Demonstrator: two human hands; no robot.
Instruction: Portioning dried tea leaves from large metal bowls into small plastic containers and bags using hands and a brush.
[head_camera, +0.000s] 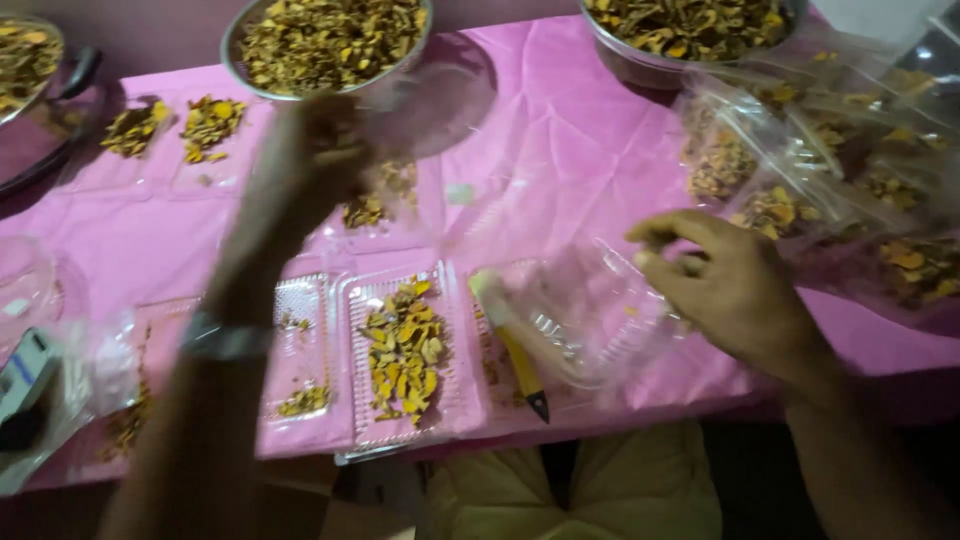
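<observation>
Far left of the left fingers: two small heaps of dried yellow-brown pieces lie in flat clear packs on the pink cloth. Below them, by the wrist, a pack holds only a few scraps, so it looks barely started.

Left hand is raised at the rim of the middle steel bowl, which is heaped with pieces. Fingers are bunched together, blurred; cannot tell whether they pinch any pieces. A wristband sits on that arm.

Between the two hands, below the left fingers, a clear tray carries a good pile of pieces and looks filled but is open, not yet closed. Beyond it another pack has a small heap. A yellow-handled tool lies just left of the right fingers, under the plastic.

Right hand has fingers curled, thumb and forefinger pinching the edge of an empty clear container; nothing inside it yet.

Right of the right fingers: a stack of filled clear packs looks done. Another full bowl sits above.

Judgement: partway through; several packs filled, at least two nearly empty, plenty of loose stock left in the bowls.
</observation>
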